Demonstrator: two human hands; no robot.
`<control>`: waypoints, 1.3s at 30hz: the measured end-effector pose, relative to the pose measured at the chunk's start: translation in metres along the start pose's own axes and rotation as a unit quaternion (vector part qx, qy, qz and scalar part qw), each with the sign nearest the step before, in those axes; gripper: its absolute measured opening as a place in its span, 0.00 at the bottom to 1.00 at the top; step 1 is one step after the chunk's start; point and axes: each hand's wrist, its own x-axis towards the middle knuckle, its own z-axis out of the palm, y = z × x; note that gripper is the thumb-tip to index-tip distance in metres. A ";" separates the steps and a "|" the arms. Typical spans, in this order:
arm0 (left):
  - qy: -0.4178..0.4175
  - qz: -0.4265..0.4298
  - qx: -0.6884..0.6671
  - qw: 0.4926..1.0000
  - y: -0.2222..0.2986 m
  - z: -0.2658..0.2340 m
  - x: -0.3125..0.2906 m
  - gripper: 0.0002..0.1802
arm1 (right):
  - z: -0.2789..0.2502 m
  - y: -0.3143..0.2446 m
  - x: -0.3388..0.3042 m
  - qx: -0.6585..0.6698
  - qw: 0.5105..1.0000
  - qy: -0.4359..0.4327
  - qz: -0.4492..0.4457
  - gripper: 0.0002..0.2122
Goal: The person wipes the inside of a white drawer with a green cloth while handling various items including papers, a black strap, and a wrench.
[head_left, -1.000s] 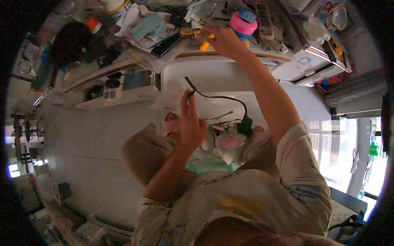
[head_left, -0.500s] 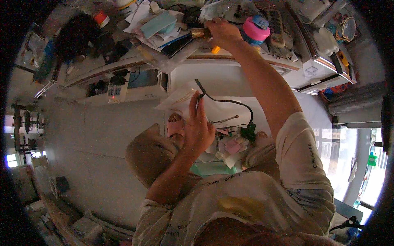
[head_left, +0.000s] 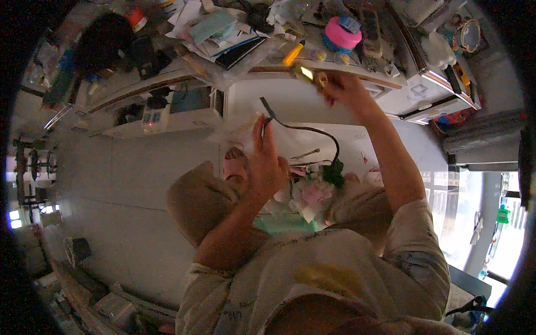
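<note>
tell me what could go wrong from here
The dark cord might slip, since the left hand seems to pinch it only between fingertips. The yellow object lies near the desk's front edge and could be knocked off by the right hand, close by with a gold-coloured object.

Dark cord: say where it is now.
In the head view, upper middle, the dark cord is held by the left hand, arcing rightward and down to the green clump.

Desk (head_left: 365,82) ahead. On it, left to right: papers (head_left: 181,21), 1 handled tool (head_left: 293,53), 1 round container (head_left: 342,38). Left hand (head_left: 269,167), around cable (head_left: 312,129) near 1 end, lies left of right hand (head_left: 346,89) and held item (head_left: 307,73). Window (head_left: 469,206): far right.
</note>
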 end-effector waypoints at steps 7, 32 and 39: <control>-0.021 -0.004 -0.010 1.000 0.011 -0.004 -0.003 0.42 | 0.032 0.067 -0.069 0.050 0.957 -0.227 0.176 0.09; -0.078 0.035 -0.024 0.996 0.015 0.008 -0.014 0.40 | 0.249 0.168 0.019 -0.286 0.930 -0.224 -0.060 0.10; -0.092 0.044 -0.070 0.992 0.014 0.015 -0.013 0.39 | 0.245 0.174 0.004 -0.276 0.932 -0.232 -0.042 0.09</control>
